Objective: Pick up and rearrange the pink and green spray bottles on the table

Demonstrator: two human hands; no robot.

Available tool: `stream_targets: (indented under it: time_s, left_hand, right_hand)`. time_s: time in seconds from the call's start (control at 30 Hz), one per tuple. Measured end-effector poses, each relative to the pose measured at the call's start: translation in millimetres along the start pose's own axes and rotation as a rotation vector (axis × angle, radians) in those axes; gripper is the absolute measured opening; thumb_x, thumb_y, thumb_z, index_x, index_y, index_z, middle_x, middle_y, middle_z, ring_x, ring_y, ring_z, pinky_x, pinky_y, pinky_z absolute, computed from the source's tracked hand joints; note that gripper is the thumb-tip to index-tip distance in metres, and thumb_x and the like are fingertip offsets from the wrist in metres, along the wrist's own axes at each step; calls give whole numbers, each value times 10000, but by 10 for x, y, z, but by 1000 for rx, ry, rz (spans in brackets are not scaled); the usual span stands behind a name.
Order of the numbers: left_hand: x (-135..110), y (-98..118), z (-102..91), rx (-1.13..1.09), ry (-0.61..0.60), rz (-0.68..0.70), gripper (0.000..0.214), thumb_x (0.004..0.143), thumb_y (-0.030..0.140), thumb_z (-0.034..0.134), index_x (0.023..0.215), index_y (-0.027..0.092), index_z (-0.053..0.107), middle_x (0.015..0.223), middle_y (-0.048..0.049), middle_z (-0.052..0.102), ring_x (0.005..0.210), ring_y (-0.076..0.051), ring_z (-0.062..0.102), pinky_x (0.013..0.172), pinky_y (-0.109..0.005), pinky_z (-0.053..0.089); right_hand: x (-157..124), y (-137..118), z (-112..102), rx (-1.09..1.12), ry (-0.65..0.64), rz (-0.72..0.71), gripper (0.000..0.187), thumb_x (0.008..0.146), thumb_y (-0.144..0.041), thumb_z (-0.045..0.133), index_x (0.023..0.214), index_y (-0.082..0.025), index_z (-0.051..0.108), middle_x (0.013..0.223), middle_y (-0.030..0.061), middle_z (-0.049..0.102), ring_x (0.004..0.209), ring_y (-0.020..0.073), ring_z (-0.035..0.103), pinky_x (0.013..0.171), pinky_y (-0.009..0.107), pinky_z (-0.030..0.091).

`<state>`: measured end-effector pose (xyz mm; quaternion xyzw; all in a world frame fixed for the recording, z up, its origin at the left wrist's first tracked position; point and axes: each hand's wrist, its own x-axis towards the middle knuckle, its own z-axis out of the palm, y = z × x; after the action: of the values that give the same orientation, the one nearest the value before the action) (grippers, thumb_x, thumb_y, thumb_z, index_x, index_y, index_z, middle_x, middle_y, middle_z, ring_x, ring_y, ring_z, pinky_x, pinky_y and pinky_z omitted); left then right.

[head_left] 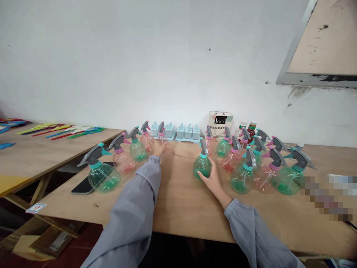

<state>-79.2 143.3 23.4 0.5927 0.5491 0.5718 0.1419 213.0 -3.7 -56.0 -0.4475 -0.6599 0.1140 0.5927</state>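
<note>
On the wooden table, my right hand (211,176) is wrapped around the round body of a green spray bottle (202,163) with a grey and turquoise trigger head. The bottle stands upright near the middle. Farther back on the left, my left hand (157,147) has its fingers around a clear pink spray bottle (162,137), partly hidden by the hand. Beside it stand another pink spray bottle (145,137) and a green spray bottle (137,149). Closer to me on the left are a pink bottle (122,160) and a green bottle (103,178).
Several green and pink spray bottles (242,178) crowd the right side. Behind are light blue molds (188,133), a paper bag (220,124) and red-labelled bottles (251,130). A phone (82,186) lies at left. Another table (22,156) holds colourful flat strips (60,130).
</note>
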Motion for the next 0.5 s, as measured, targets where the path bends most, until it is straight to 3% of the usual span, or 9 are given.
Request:
stream_targets:
  time_s: [0.07, 0.13, 0.2, 0.27, 0.33, 0.4, 0.5]
  left_hand:
    - [-191, 189, 48, 5, 102, 54, 740, 866, 378, 641, 1476, 136, 300, 1588, -231, 297, 1547, -311, 168, 1238, -476, 204]
    - [-436, 424, 132, -63, 98, 198, 619, 918, 399, 567, 1454, 154, 379, 1571, -201, 339, 1522, -285, 253, 1248, -442, 201]
    - [-710, 673, 245, -211, -128, 258, 601, 926, 458, 555, 1450, 199, 413, 1520, -171, 427, 1445, -278, 398, 1203, -445, 306]
    - [-975, 897, 369, -334, -378, 234, 759, 829, 507, 690, 1475, 241, 395, 1536, -159, 422, 1437, -306, 413, 1155, -461, 376]
    - [-1189, 1058, 474, -420, -549, 208, 942, 707, 494, 811, 1500, 261, 360, 1542, -160, 418, 1438, -323, 413, 1114, -445, 424]
    - [-1321, 1133, 525, -494, -590, 180, 929, 702, 475, 812, 1487, 249, 368, 1485, -165, 479, 1365, -301, 498, 1075, -418, 461]
    - [-1366, 1092, 450, -523, -509, 108, 795, 720, 434, 785, 1409, 222, 450, 1396, -155, 552, 1255, -270, 578, 1016, -389, 498]
  right_hand:
    - [-18, 14, 58, -31, 54, -2, 773, 791, -441, 715, 1422, -176, 356, 1400, 177, 498, 1339, 321, 496, 1143, 541, 416]
    - [-37, 28, 117, -57, 107, -9, 793, 787, -454, 713, 1419, -163, 333, 1371, 185, 491, 1322, 324, 500, 1134, 548, 421]
    - [-57, 36, 161, -73, 123, -34, 817, 790, -469, 710, 1425, -157, 302, 1355, 189, 483, 1309, 321, 505, 1124, 545, 432]
    - [-82, 25, 184, -100, 95, -74, 826, 799, -489, 711, 1430, -156, 295, 1345, 193, 483, 1301, 324, 509, 1115, 546, 441]
    - [-124, -15, 194, -139, 43, -119, 831, 813, -511, 708, 1440, -147, 301, 1345, 205, 481, 1306, 341, 507, 1110, 558, 442]
    - [-189, -85, 198, -170, -5, -154, 836, 836, -526, 691, 1460, -134, 296, 1353, 223, 475, 1317, 363, 500, 1105, 575, 440]
    - [-297, -204, 200, -185, -100, -201, 817, 864, -539, 667, 1474, -140, 300, 1380, 236, 471, 1322, 371, 501, 1100, 575, 443]
